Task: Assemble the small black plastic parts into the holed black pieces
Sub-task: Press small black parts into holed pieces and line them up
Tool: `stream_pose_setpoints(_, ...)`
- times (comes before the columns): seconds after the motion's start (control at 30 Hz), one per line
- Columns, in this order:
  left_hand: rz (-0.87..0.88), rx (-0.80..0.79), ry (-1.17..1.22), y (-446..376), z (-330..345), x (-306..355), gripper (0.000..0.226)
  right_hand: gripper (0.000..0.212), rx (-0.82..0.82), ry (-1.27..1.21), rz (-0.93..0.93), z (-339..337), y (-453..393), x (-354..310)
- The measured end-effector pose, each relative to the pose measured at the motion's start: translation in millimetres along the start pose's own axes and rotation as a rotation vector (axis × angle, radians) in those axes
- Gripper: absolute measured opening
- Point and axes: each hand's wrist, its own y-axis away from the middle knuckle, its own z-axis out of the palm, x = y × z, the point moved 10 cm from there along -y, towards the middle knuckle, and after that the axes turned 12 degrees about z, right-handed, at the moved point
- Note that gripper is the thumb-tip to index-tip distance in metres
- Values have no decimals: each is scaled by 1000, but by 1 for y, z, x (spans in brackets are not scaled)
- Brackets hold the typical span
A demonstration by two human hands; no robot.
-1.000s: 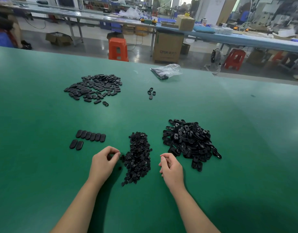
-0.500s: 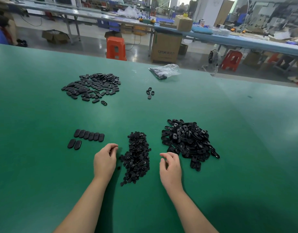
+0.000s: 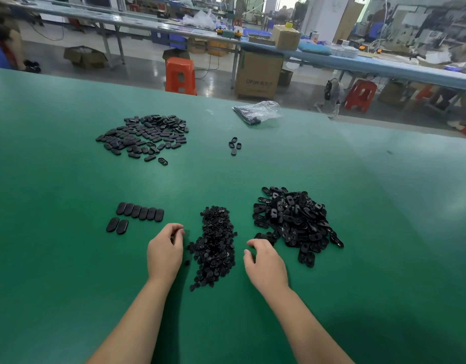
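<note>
between both hands lies the small-parts pile

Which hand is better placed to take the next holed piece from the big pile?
Probably the right hand: its fingertips lie at the near edge of the pile of holed pieces. The left hand is beyond the pile of small parts.

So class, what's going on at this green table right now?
A person is assembling small black plastic parts. The left hand hovers beside the heap of small parts, fingers curled; what it holds is unclear. The right hand reaches toward the pile of holed pieces. Eight oval pieces lie in rows to the left, with a larger pile behind.
</note>
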Motion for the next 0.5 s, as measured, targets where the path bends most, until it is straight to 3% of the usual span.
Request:
stream_pose_setpoints(0.13, 36, -22, -5, 0, 1, 4, 29, 26, -8, -46, -41, 3, 5, 1)
stream_pose_setpoints(0.37, 53, -37, -41, -2, 3, 4, 21, 40, 21, 62, 61, -4, -2, 13)
stream_pose_setpoints(0.5, 48, -29, -48, -2, 3, 3, 20, 36, -16, 1, 104, -5, -9, 17)
